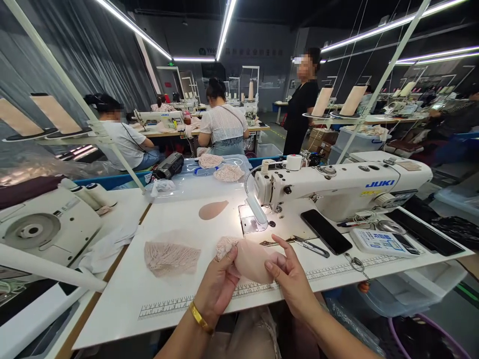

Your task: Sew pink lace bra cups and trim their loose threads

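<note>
Between my hands, above the front of the white sewing table (123, 279), is a smooth beige fabric cup piece (252, 257) with gathered lace at its left end. My left hand (220, 281) pinches it on the left, thumb on top. At its right edge my right hand (288, 279) grips it between thumb and fingers, with the index finger raised. To the left lies a flat pleated lace piece (172, 259). Behind it rests a darker beige teardrop-shaped piece (213, 210). The lit needle area of the white sewing machine (337, 184) is just beyond the held piece.
Thread snips (310, 246), a black phone (326, 231) and a white box (381, 243) lie on the right. A printed ruler (175, 305) runs along the front edge. Lace cups (228, 173) sit on a clear plastic lid behind. Other people work beyond; one stands.
</note>
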### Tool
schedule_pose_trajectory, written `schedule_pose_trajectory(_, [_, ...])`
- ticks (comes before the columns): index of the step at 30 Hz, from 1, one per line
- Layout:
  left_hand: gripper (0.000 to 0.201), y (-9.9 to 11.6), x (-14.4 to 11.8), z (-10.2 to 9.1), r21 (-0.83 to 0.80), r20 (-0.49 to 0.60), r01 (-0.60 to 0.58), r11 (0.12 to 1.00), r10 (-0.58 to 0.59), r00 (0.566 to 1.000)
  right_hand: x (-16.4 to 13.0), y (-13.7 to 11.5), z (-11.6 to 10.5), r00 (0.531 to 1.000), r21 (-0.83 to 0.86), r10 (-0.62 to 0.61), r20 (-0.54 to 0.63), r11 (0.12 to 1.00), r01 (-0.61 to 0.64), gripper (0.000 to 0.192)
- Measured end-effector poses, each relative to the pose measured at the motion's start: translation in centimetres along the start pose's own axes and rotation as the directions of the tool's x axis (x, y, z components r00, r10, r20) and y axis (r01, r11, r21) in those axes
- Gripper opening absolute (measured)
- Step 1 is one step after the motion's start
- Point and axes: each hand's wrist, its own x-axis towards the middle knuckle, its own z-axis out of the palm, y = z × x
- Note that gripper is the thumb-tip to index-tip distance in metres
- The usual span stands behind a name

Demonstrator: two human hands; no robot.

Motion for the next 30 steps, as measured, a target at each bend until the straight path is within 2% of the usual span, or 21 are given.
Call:
schedule_pose_trajectory(4, [0.010,0.0,0.3,-0.1,-0.066,-0.021,0.064,0.996,-0.066,0.998,0.1,0.2,-0.1,1.000,0.015,-0.010,-0.007,1.000,0.010,0.070])
schedule_pose_trajectory(9, [0.009,-0.2,0.3,0.3,-0.134,0.060,0.064,0.989,-0.057,0.997,-0.1,0.3,0.0,1.000,0.023,-0.027,0.007,0.999,0.027,0.068])
schedule_pose_trajectory(16, [0.022,-0.4,0.5,1.4,0.063,0.118,0.031,0.998,-0.038,0.992,0.1,0.1,-0.7,1.000,0.014,-0.019,0.008,1.000,0.019,0.068])
schedule_pose_trajectory(18, [0.024,-0.4,0.8,1.4,0.067,0.114,0.029,0.997,-0.036,0.993,0.0,-0.3,-1.2,0.996,0.000,0.016,0.087,1.000,-0.016,0.075])
schedule_pose_trajectory(21, [0.023,0.1,1.1,1.1,0.079,0.100,0.025,0.997,-0.033,0.994,-0.4,-1.1,-2.3,0.963,-0.097,0.093,0.252,0.993,-0.070,0.089])
schedule_pose_trajectory(23, [0.026,1.1,0.8,1.0,0.158,0.185,0.012,0.987,-0.042,0.982,-0.4,-1.8,-3.3,0.939,-0.200,0.140,0.315,0.977,-0.079,0.093])
schedule_pose_trajectory(24, [0.031,1.8,0.5,1.1,0.239,0.276,-0.006,0.971,-0.062,0.959,-0.2,-2.2,-3.8,0.930,-0.259,0.145,0.337,0.964,-0.056,0.092])
schedule_pose_trajectory(25, [0.036,2.7,0.2,1.3,0.356,0.383,-0.038,0.934,-0.109,0.917,0.3,-2.6,-4.3,0.921,-0.321,0.122,0.370,0.947,0.004,0.092])
schedule_pose_trajectory(26, [0.041,3.5,0.0,1.7,0.491,0.495,-0.104,0.865,-0.178,0.850,1.1,-2.9,-4.7,0.908,-0.382,0.058,0.416,0.917,0.116,0.088])
schedule_pose_trajectory(27, [0.042,4.3,-0.2,2.1,0.636,0.580,-0.210,0.743,-0.281,0.765,2.1,-3.3,-5.1,0.878,-0.436,-0.035,0.477,0.859,0.270,0.080])
schedule_pose_trajectory(28, [0.035,5.1,-0.1,2.6,0.743,0.625,-0.364,0.562,-0.388,0.677,3.5,-3.6,-5.4,0.812,-0.476,-0.140,0.567,0.749,0.461,0.069])
schedule_pose_trajectory(29, [0.023,5.6,0.1,3.1,0.751,0.659,-0.547,0.369,-0.473,0.585,5.0,-3.8,-5.6,0.717,-0.493,-0.251,0.650,0.579,0.649,0.049])
schedule_pose_trajectory(30, [0.017,6.0,0.7,3.6,0.675,0.687,-0.714,0.188,-0.513,0.514,6.7,-4.0,-5.8,0.610,-0.494,-0.288,0.739,0.384,0.780,0.031])
